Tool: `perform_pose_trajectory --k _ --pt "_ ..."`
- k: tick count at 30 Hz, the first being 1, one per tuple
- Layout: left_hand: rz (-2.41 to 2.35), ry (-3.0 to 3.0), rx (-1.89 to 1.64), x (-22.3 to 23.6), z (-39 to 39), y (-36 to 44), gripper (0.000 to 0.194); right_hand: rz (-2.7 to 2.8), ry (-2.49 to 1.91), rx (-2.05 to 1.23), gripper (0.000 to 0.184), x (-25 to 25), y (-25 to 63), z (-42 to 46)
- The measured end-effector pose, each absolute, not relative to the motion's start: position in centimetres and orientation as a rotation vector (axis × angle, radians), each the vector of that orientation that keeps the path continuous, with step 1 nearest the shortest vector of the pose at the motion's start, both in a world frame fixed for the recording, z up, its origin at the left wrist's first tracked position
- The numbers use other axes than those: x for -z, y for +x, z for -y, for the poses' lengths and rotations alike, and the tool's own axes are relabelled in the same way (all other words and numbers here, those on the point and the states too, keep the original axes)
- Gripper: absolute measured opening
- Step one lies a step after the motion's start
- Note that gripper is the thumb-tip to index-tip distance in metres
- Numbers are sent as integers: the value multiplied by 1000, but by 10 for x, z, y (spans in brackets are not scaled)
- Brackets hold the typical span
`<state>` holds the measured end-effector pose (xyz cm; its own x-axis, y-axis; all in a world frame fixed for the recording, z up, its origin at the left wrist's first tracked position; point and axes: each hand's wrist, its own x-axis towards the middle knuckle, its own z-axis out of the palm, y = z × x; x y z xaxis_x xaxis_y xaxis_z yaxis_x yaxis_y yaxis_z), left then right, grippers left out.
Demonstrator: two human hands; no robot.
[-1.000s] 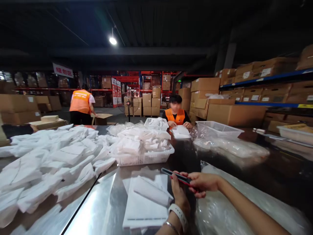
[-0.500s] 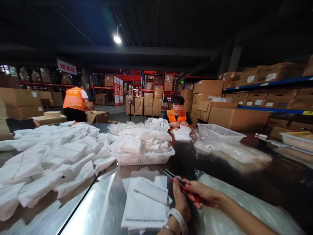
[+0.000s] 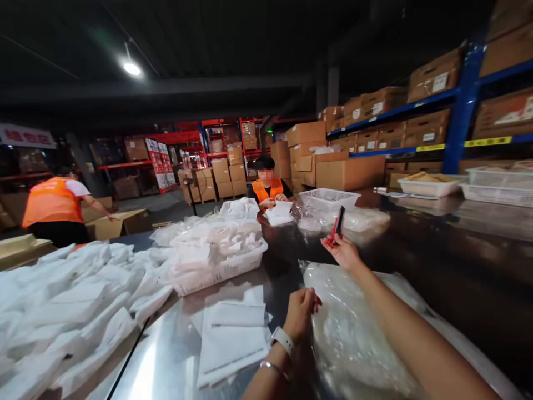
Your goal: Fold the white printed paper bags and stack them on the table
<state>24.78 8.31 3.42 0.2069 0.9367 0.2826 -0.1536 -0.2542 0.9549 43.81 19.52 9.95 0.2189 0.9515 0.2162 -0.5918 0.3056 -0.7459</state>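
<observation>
My right hand (image 3: 342, 251) is stretched out over the table and closed around a pair of scissors (image 3: 336, 226) with red handles, held upright with the dark part on top. Lower and to its left, my left hand (image 3: 300, 312), a white band on its wrist, has its fingers curled in; what they hold, if anything, is hidden. That hand is at the left edge of a large clear plastic bag (image 3: 350, 316) lying flat under my right forearm. Left of my left hand lies a stack of flat white packets (image 3: 233, 347).
A heap of white packets (image 3: 83, 311) covers the table's left side. Behind the stack stands a full white basket (image 3: 220, 275). Across the table a co-worker (image 3: 268, 189) handles white packets near another basket (image 3: 328, 197). Another person (image 3: 54, 205) bends over a carton.
The scissors have moved up and away to the right in my right hand, apart from my left hand. My left hand has curled in beside the bag. The view has turned right.
</observation>
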Motion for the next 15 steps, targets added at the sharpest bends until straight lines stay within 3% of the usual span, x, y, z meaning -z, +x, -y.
perform_pose_trajectory --k 7,11,15 --pt "-1214 1862 -910 -44 -14 224 40 681 -542 -1145 30 -90 452 -189" --pt "-1306 1874 -1122 -25 5 224 24 644 -494 -1089 38 -92 449 -177" --pt "-1199 1670 -1302 -19 3 221 35 548 -507 -993 39 -89 443 -158"
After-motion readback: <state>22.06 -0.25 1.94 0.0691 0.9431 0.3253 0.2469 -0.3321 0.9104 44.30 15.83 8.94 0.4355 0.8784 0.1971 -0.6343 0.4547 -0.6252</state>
